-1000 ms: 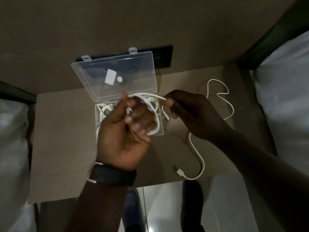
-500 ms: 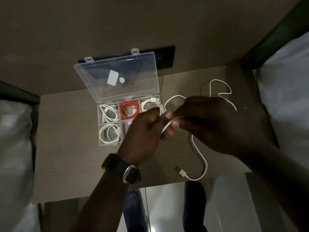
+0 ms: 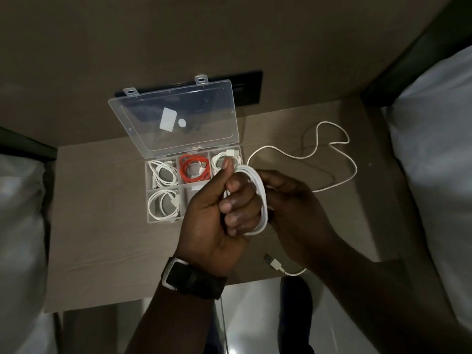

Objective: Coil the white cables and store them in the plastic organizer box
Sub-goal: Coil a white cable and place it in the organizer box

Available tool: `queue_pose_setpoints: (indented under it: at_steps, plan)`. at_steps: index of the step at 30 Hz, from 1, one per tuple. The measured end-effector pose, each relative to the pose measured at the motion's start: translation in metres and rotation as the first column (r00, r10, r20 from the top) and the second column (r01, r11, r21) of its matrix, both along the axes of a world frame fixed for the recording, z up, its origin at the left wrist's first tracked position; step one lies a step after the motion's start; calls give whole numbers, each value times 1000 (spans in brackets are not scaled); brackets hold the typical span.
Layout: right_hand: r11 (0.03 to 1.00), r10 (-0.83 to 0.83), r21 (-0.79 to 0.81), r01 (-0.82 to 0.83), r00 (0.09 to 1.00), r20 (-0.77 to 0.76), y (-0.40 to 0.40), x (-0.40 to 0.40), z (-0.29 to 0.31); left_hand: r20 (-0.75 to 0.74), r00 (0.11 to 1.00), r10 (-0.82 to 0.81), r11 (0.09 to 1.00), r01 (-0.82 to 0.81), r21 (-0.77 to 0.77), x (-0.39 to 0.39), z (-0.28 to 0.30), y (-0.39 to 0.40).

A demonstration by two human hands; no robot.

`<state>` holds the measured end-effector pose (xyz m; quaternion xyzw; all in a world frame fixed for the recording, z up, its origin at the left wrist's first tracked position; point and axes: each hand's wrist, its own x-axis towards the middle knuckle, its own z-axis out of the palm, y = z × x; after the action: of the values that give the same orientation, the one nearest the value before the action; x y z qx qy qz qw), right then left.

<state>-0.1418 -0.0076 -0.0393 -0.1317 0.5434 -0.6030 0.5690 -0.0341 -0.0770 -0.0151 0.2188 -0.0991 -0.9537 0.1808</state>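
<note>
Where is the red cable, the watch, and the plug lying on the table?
red cable (image 3: pixel 194 170), head view, on its coiled loops.
watch (image 3: pixel 196 279), head view, on its dark strap.
plug (image 3: pixel 273 263), head view, on its white body.

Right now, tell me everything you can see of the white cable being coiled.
The white cable is thin, smooth and round, plastic-looking. Several loops are wound around the left hand, held there by its curled fingers; the right hand touches the coil from the other side. The uncoiled rest snakes in loose curves over the wooden table, right of the organizer box. One plug end lies flat near the table's front edge, below the right hand. The other end is hidden.
</note>
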Motion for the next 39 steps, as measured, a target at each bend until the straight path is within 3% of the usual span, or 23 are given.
queue_pose_setpoints:
  at_steps: [2, 7, 12, 16, 20, 24, 28, 33, 36, 39]
  plan:
    - [998, 37, 37, -42, 993, 116, 5, 5, -2, -10, 1000, 19, 999, -19, 41, 4, -5, 3]
    - [980, 167, 107, -167, 986, 14, 13, 5, -4, 57, 996, 67, 996, -71, 55, 18, -16, 10]
    - [990, 112, 57, -126, 973, 204, 23, 2, -5, 292, 950, 108, 994, -95, -59, 21, -20, 8]
    - [963, 210, 136, -232, 965, 157, 28, 3, -10, 526, 840, 132, 986, -58, -155, 24, -25, 17]
    - [950, 243, 170, -261, 963, 117, 28, 10, -18, 720, 616, 320, 919, -16, -394, 33, -39, 32]
    - [949, 243, 219, -227, 969, -49, 20, 22, -29, 662, 528, 532, 782, -8, -623, 38, -55, 36]
    - [961, 149, 247, -128, 986, -69, 4, 24, -41, 661, 523, 538, 681, 193, -707, 47, -68, 24]
    - [955, 16, 298, -2, 999, -43, -25, 22, -52, 659, 623, 420, 713, 222, -665, 58, -69, -3]
    - [956, -13, 293, 22, 999, -33, -43, 27, -57, 699, 574, 427, 724, 246, -645, 66, -75, -26]
    - [969, 28, 247, 3, 992, -122, -61, 39, -62, 720, 441, 536, 679, 281, -678, 71, -86, -46]
